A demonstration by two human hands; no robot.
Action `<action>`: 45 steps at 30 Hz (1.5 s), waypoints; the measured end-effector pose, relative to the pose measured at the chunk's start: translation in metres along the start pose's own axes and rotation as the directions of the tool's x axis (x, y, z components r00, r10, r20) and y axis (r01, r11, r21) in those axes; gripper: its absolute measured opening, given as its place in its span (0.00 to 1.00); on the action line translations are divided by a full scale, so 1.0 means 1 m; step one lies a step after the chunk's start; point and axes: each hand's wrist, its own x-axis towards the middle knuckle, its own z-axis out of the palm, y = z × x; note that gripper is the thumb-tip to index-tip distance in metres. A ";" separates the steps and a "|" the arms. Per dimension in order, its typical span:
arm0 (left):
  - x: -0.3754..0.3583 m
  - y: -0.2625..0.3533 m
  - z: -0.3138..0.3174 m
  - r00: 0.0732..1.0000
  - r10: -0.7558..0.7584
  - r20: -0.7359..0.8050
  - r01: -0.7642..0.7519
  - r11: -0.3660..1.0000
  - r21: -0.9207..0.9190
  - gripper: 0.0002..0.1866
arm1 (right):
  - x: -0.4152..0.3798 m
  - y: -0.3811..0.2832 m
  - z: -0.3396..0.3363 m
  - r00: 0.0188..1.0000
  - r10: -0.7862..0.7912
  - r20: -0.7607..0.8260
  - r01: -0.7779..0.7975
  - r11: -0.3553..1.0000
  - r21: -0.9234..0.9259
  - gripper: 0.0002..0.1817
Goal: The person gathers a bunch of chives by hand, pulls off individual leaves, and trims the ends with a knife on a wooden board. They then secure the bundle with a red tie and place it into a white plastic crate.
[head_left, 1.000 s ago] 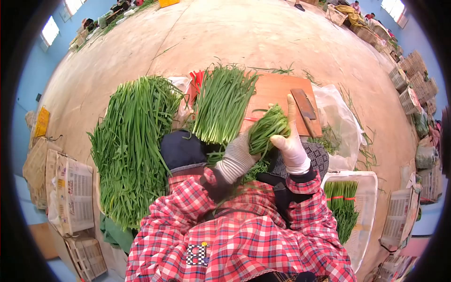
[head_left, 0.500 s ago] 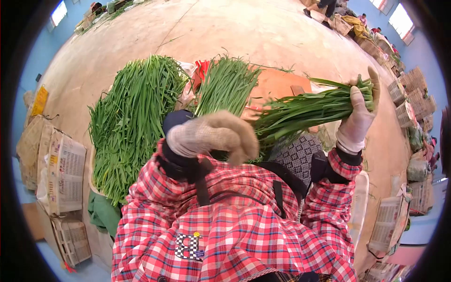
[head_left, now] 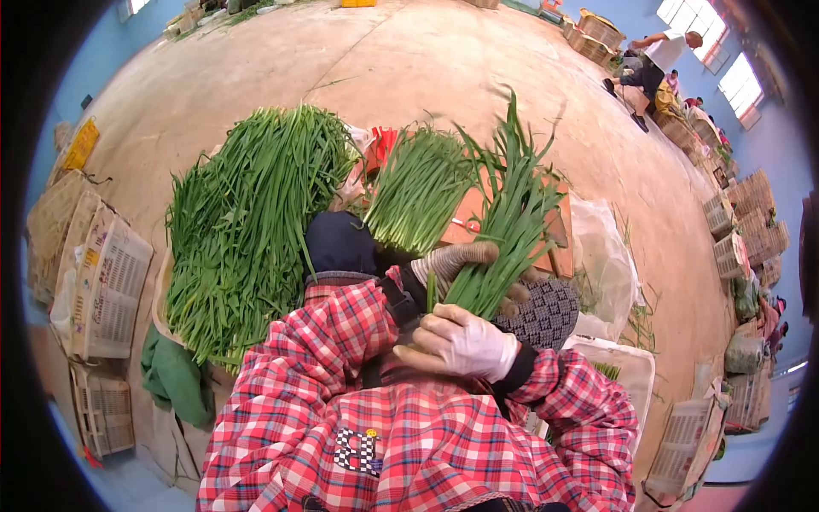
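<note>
A bunch of garlic chives [head_left: 516,200] stands nearly upright before my chest, leaf tips pointing away. My left hand [head_left: 456,260], in a dirty knit glove, is wrapped around the middle of it, with some fingers hidden behind the leaves. Lower down, my right hand [head_left: 465,341], in a whitish glove, is closed at the stem ends, which it covers. One short stalk [head_left: 431,292] sticks up apart from the bunch. Beyond my left hand lies a smaller pile of chives [head_left: 420,189]. A large heap of chives [head_left: 256,230] fills the left side.
An orange-brown board [head_left: 559,226] lies behind the bunch, beside a clear plastic bag [head_left: 604,264]. A white crate [head_left: 636,367] stands at my right. Plastic crates [head_left: 115,290] line the left, and stacked baskets [head_left: 751,205] the right. A person [head_left: 661,64] walks at the far right.
The bunch has swung from lying sideways at the right to upright in front of me. My right hand came down and inward; my left hand now grips the bunch too.
</note>
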 end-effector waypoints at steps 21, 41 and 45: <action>0.019 0.009 -0.023 0.620 0.627 -0.472 0.757 -0.321 0.569 0.38 | -0.054 0.090 0.031 -0.024 0.945 0.325 -0.135 -0.325 0.936 0.24; -0.035 0.100 0.045 0.850 0.474 -0.229 0.097 0.287 0.953 0.40 | -0.023 0.137 -0.042 0.462 0.887 0.024 -0.180 0.067 0.981 0.09; -0.008 0.095 0.039 0.877 0.453 -0.160 -0.137 0.555 0.820 0.34 | 0.009 0.155 -0.038 0.521 0.804 0.287 -0.101 -0.276 0.956 0.14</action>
